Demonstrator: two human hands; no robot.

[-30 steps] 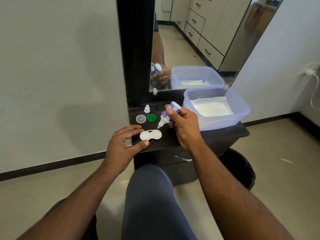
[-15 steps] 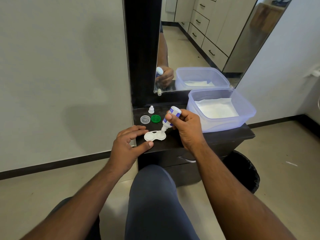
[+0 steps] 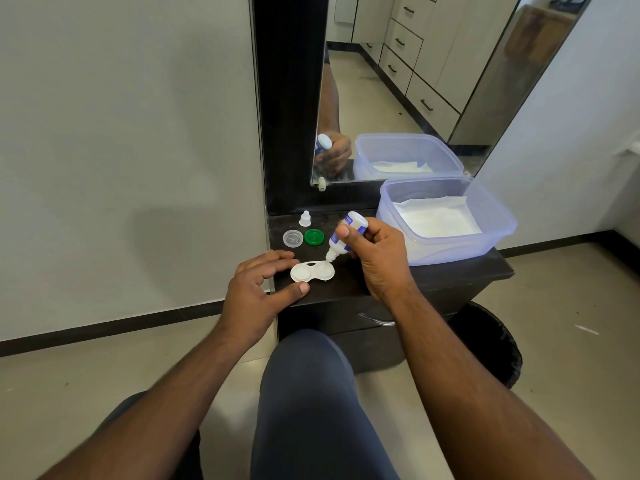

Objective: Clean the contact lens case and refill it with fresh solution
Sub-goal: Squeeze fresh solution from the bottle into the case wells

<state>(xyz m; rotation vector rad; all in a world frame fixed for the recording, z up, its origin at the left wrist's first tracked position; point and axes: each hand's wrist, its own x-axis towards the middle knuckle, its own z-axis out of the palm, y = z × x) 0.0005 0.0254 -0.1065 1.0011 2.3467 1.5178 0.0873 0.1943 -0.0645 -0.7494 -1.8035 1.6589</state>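
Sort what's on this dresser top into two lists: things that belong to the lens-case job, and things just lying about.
In use:
lens case, steadied by left hand
solution bottle, held tipped over it by right hand
bottle cap
clear lid
green lid

Lying about:
plastic tub holding white tissue
mirror

Both forearms bare, no sleeves showing; left hand [image 3: 254, 292] and right hand [image 3: 379, 258] ungloved; dark blue-grey trousers [image 3: 311, 410]

**Colours on a dark dresser top**

White lens case [image 3: 312, 271] on a black counter [image 3: 450, 275]. White bottle [image 3: 347, 236] with a blue label. One green cap [image 3: 314, 236], one clear cap [image 3: 293, 238], one small white cap [image 3: 305, 218]. Translucent bluish tub [image 3: 498, 230] holding white tissue [image 3: 438, 221].
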